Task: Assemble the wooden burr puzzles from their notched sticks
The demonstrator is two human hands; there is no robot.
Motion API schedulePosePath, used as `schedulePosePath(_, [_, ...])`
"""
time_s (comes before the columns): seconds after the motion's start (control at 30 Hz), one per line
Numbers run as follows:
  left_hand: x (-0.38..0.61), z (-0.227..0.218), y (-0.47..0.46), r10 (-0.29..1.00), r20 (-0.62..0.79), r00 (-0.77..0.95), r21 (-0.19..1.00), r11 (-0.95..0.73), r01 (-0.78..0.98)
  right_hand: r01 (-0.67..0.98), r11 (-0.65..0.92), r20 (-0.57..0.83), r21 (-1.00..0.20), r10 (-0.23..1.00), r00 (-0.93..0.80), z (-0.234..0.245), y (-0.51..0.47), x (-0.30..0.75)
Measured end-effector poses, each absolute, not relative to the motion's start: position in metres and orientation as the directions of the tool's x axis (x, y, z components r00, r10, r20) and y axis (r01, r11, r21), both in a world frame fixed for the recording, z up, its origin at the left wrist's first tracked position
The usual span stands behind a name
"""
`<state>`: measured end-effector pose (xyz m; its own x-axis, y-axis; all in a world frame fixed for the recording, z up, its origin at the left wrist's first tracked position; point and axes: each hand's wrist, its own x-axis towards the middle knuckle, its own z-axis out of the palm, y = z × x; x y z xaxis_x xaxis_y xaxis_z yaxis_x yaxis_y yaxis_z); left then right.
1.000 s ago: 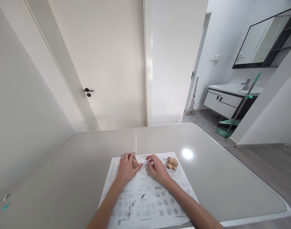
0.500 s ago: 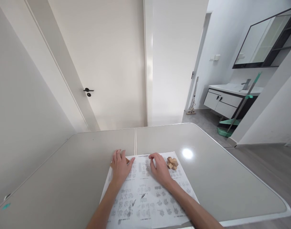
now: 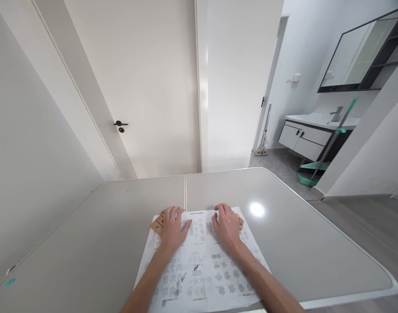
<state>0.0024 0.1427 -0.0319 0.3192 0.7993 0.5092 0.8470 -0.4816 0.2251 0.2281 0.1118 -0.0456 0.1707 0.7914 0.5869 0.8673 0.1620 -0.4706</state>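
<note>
A large white sheet (image 3: 203, 278) printed with rows of grey block figures lies under both of my hands. My left hand (image 3: 174, 228) rests palm down at its upper left, fingers apart and thumb stretched out to the right. Just left of those fingers lies a flat light-brown wooden piece with slots (image 3: 158, 224), partly hidden by the hand. My right hand (image 3: 227, 227) is at the upper right, palm down with bent fingers apart. It covers most of the interlocking wooden block puzzle (image 3: 241, 222); only a bit shows at its right, and I cannot tell whether they touch.
The sheet lies on a grey table (image 3: 299, 234) with a pale rim and a centre seam. Past the table is a white door with a black handle (image 3: 120, 124). To the right are a washbasin cabinet (image 3: 305, 137), a mop (image 3: 265, 134) and a green dustpan (image 3: 308, 180).
Both hands have shifted right. The left hand has uncovered more of the slotted wooden piece, and the right hand now hides most of the wooden block puzzle.
</note>
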Motion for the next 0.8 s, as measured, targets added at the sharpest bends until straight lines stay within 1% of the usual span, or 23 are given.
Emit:
schedulePosePath(0.13, [0.006, -0.029, 0.138, 0.774, 0.474, 0.420, 0.244, -0.573, 0.782, 0.855, 0.138, 0.550, -0.500, 0.813, 0.191, -0.042, 0.110, 0.225])
schedulePosePath(0.2, [0.007, -0.027, 0.136, 0.762, 0.461, 0.455, 0.258, -0.605, 0.753, 0.835, 0.139, 0.537, -0.533, 0.818, 0.206, -0.038, 0.109, 0.225])
schedulePosePath(0.3, [0.010, -0.022, 0.132, 0.743, 0.442, 0.503, 0.286, -0.648, 0.706, 0.745, 0.209, 0.529, -0.634, 0.820, 0.220, -0.030, 0.106, 0.224])
schedulePosePath(0.37, [0.012, -0.018, 0.130, 0.734, 0.431, 0.525, 0.319, -0.668, 0.672, 0.628, 0.279, 0.519, -0.727, 0.822, 0.235, -0.024, 0.104, 0.225])
schedulePosePath(0.43, [0.015, -0.013, 0.127, 0.727, 0.427, 0.538, 0.372, -0.683, 0.628, 0.451, 0.320, 0.471, -0.833, 0.838, 0.276, -0.019, 0.102, 0.225])
schedulePosePath(0.47, [0.017, -0.011, 0.125, 0.726, 0.424, 0.541, 0.406, -0.687, 0.603, 0.328, 0.323, 0.421, -0.888, 0.858, 0.294, -0.017, 0.102, 0.226])
schedulePosePath(0.53, [0.022, -0.008, 0.121, 0.735, 0.405, 0.544, 0.487, -0.677, 0.552, 0.028, 0.300, 0.295, -0.954, 0.915, 0.274, -0.014, 0.102, 0.228])
schedulePosePath(0.57, [0.024, -0.007, 0.119, 0.747, 0.384, 0.543, 0.532, -0.659, 0.531, -0.129, 0.272, 0.238, -0.954, 0.944, 0.229, -0.013, 0.102, 0.229])
schedulePosePath(0.6, [0.026, -0.006, 0.117, 0.762, 0.355, 0.541, 0.578, -0.634, 0.514, -0.277, 0.235, 0.193, -0.932, 0.966, 0.171, -0.012, 0.102, 0.230])
schedulePosePath(0.67, [0.031, -0.005, 0.113, 0.793, 0.288, 0.537, 0.664, -0.569, 0.484, -0.517, 0.150, 0.139, -0.843, 0.988, 0.060, -0.011, 0.103, 0.232])
schedulePosePath(0.73, [0.036, -0.004, 0.109, 0.814, 0.223, 0.537, 0.734, -0.502, 0.456, -0.677, 0.062, 0.110, -0.734, 0.993, -0.029, -0.011, 0.104, 0.233])
schedulePosePath(0.8, [0.041, -0.004, 0.104, 0.808, 0.170, 0.563, 0.791, -0.453, 0.411, -0.764, -0.008, 0.100, -0.645, 0.990, -0.095, -0.011, 0.105, 0.232])
